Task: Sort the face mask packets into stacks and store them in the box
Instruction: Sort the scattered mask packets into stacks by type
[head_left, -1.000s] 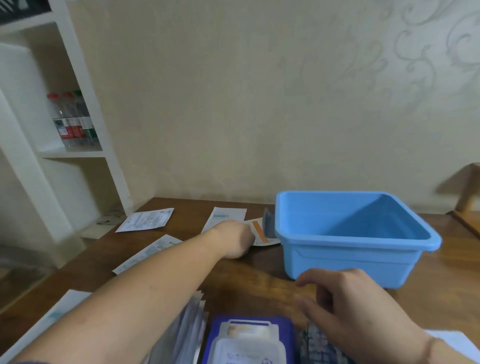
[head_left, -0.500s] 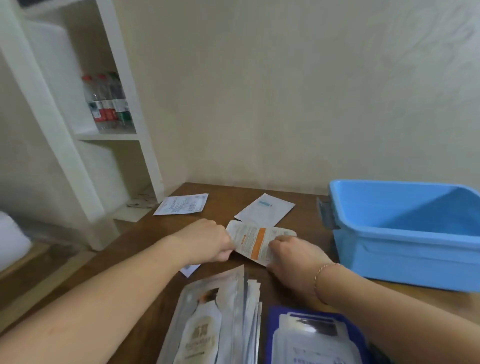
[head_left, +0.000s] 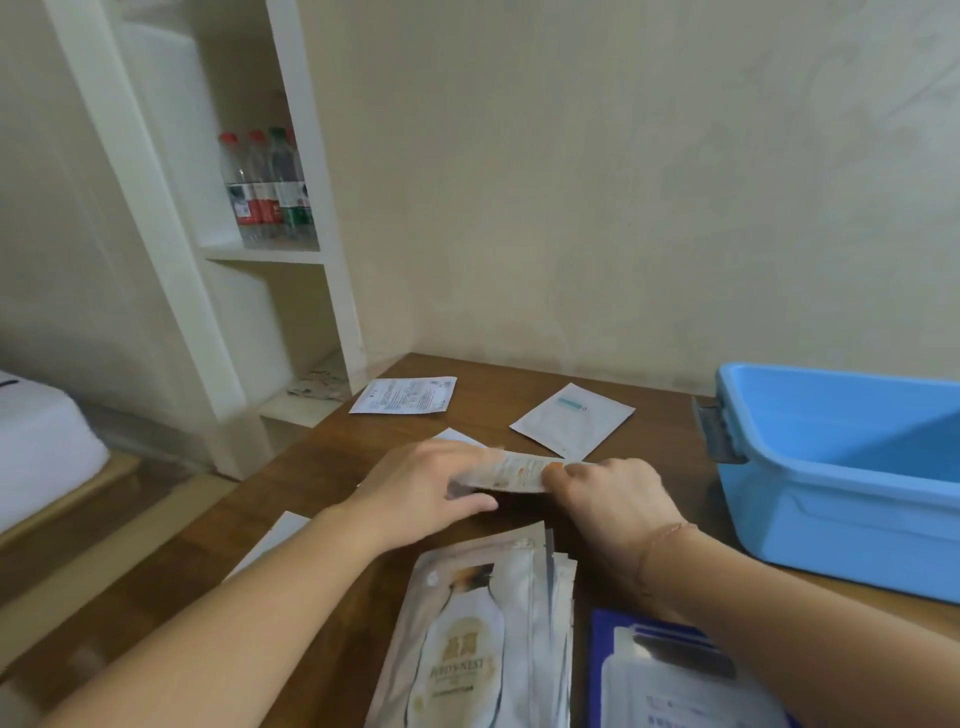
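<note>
Between the two hands, an orange-printed packet (head_left: 519, 472) is held just above the table (head_left: 332, 467), its long axis running from one hand across to the other. Its left end is gripped by the left hand (head_left: 423, 491), whose fingers are curled over the top edge with the thumb stretched out underneath; its right end is pinched by the right hand (head_left: 610, 493) at the fingertips. The packet is seen nearly edge-on, tilted so that its printed face is turned away from the wrists.

Nearer than both hands, almost at the forearms, a fanned stack of pale gold-printed packets (head_left: 483, 634) lies beneath the left wrist, and a blue-backed stack (head_left: 675, 670) lies under the right forearm. Beyond the fingertips, two loose white packets (head_left: 571, 418) (head_left: 404, 396) lie flat and apart from each other. The blue box (head_left: 841, 483) stands to the outer side of the right hand, well apart from the left.

The held packet is probably due to be carried back towards the stacks, or across to the box; for the latter the right hand is the nearer one.
</note>
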